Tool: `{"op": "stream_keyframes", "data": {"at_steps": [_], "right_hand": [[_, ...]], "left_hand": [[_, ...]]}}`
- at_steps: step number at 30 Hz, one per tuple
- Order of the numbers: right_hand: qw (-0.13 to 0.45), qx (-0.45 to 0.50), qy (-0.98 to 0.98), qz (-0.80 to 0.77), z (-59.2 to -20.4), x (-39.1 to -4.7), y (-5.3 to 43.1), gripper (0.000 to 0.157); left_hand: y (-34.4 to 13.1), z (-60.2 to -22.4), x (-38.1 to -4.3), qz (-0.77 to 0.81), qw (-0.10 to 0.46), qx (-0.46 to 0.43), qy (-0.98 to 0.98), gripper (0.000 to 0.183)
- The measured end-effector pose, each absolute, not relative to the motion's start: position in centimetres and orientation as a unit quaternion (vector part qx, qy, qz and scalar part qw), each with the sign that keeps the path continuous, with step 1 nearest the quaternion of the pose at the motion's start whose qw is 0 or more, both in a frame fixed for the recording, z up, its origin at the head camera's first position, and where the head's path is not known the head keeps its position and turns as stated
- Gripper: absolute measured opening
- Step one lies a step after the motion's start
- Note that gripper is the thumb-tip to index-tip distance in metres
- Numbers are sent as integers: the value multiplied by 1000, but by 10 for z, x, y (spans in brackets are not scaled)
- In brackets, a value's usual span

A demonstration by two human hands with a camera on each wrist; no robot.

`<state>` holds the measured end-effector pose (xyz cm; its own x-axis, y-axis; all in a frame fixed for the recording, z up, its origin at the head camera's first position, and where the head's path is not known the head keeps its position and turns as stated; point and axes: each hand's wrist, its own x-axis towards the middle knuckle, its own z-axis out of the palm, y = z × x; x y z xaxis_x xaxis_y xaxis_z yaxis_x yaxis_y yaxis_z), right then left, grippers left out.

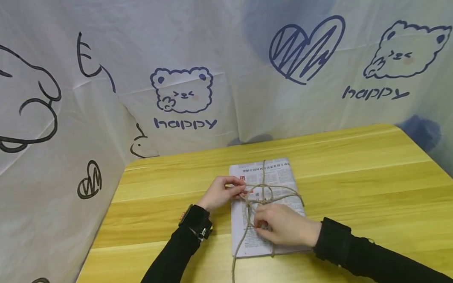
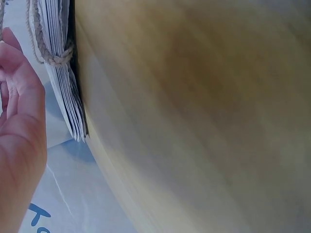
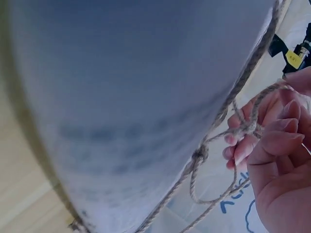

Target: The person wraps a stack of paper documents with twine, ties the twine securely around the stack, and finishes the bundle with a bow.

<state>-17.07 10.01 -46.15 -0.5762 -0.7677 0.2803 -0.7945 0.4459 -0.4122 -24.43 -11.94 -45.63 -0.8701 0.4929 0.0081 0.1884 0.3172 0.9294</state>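
Observation:
A stack of folded newspapers (image 1: 251, 242) lies on the table, bound crosswise with brown twine (image 1: 237, 247). Near its upper left, my left hand (image 1: 222, 193) pinches a strand between thumb and fingers. Over the middle, my right hand (image 1: 286, 224) curls its fingers on a twine loop, close to the crossing. In the right wrist view, a knot (image 3: 199, 154) sits against the paper, and a second tangle of twine (image 3: 248, 128) hangs between both hands. The left wrist view shows layered page edges (image 2: 73, 114) with twine wrapped round them.
The wooden table (image 1: 366, 172) extends on both sides of the stack. A white cloth (image 1: 239, 94) printed with bears and hearts hangs behind and along the sides. One long twine end trails over the stack's near left corner toward the table's front.

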Motion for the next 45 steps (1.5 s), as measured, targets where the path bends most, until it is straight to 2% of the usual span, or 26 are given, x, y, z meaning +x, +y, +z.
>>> {"op": "stream_keyframes", "data": {"at_steps": [4,9,11,17,24,39,45], "right_hand": [[54,441,-852,276,-461,-174,105,11],[133,401,-857,294,-461,-190,119,11],[146,381,-864,296,-462,-200,127,10],[93,350,-881,304,-468,-219,142,15],[15,310,-884,351,-471,-221,149,21],[-13,217,-870,443,-471,-218,169,28],[-22,229,-881,413,-468,-212,165,29]], "left_hand": [[-120,-456,-243,543,136,212,801,25],[-124,-470,-251,517,112,214,821,21],[-124,-469,-251,501,105,215,832,19],[-127,-468,-247,483,106,223,840,18],[-135,-468,-241,485,84,241,837,17],[-162,-463,-228,456,58,224,860,17],[-154,-468,-228,499,68,212,837,21]]}}
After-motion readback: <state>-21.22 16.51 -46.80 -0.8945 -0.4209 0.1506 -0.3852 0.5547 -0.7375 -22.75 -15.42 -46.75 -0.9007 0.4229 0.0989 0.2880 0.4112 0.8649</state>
